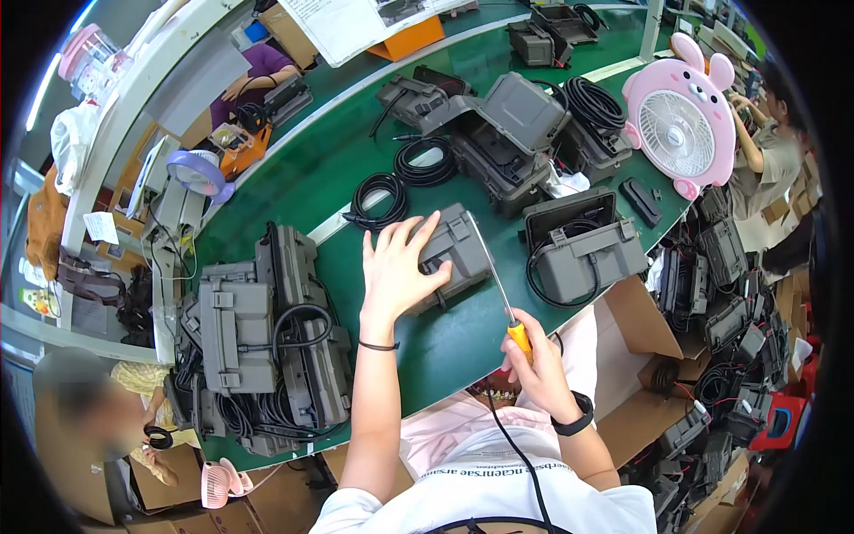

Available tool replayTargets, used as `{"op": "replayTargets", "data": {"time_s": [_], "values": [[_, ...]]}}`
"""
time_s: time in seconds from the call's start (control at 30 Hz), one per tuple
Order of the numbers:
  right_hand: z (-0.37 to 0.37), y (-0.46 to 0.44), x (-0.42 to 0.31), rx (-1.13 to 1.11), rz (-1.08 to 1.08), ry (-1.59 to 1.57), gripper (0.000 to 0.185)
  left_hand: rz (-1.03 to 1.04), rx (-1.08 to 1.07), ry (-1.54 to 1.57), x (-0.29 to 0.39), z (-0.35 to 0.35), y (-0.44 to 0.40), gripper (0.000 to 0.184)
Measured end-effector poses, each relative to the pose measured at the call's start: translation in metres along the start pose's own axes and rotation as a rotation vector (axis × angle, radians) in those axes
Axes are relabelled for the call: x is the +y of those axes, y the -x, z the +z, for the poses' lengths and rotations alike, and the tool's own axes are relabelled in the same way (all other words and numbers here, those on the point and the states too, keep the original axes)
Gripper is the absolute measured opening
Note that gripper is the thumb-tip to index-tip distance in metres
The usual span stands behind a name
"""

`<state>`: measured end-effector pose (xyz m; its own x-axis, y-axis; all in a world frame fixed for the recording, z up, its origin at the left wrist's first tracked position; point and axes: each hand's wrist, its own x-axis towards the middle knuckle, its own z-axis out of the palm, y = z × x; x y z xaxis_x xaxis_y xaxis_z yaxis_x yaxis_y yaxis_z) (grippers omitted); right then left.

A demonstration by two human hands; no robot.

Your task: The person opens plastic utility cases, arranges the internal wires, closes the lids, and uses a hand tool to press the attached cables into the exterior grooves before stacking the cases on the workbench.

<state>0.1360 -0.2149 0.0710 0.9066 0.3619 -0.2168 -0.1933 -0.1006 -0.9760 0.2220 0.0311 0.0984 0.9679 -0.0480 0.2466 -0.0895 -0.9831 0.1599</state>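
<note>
In the middle of the green table lies a closed grey plastic case. My left hand is spread over its left side, fingers apart, the thumb resting on the case. My right hand is wrapped around the yellow handle of a long screwdriver. The metal shaft runs up along the case's right side, with its tip by the far right corner; whether it touches cannot be made out. Coiled black cables lie just beyond my left fingertips.
Stacked grey cases with cables stand at the left. An open case sits behind, another case at the right. A pink rabbit-shaped fan stands at the table's right end. Several more cases are piled beyond the edge. Other people work nearby.
</note>
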Motion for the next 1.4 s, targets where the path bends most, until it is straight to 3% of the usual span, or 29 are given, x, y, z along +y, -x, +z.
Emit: {"op": "replayTargets", "data": {"time_s": [0.1,0.2,0.3,0.47,0.6,0.67,0.8,1.1,1.23,1.4], "values": [[-0.002,0.004,-0.001,0.074,-0.172,0.103,0.042,-0.020,-0.022,0.019,-0.008,0.003,-0.016,0.073],[-0.004,0.005,-0.002,0.250,-0.482,0.322,0.035,-0.043,-0.124,0.134,-0.022,0.000,-0.032,0.071],[-0.007,0.008,-0.004,0.318,-0.556,0.332,0.034,-0.076,-0.158,0.216,-0.025,-0.003,-0.036,0.069],[-0.009,0.012,0.003,0.394,-0.581,0.290,0.029,-0.048,-0.064,0.224,-0.021,-0.001,-0.032,0.062],[-0.012,0.019,0.005,0.423,-0.631,0.291,0.027,0.005,0.025,0.019,-0.007,0.009,-0.028,0.065],[-0.014,0.022,0.008,0.425,-0.638,0.224,0.026,-0.063,-0.018,0.061,0.005,0.004,-0.022,0.064],[-0.016,0.022,0.013,0.454,-0.671,0.198,0.026,0.029,-0.001,0.018,0.003,-0.001,-0.019,0.061],[-0.010,0.022,0.017,0.439,-0.683,0.310,0.025,-0.113,0.010,0.020,0.002,-0.002,-0.026,0.051],[-0.009,0.016,0.021,0.454,-0.732,0.428,0.024,-0.188,-0.035,0.179,-0.012,-0.005,-0.032,0.045],[-0.001,0.005,0.018,0.461,-0.776,0.516,0.024,-0.180,-0.021,0.169,-0.025,0.004,-0.033,0.037]]}}
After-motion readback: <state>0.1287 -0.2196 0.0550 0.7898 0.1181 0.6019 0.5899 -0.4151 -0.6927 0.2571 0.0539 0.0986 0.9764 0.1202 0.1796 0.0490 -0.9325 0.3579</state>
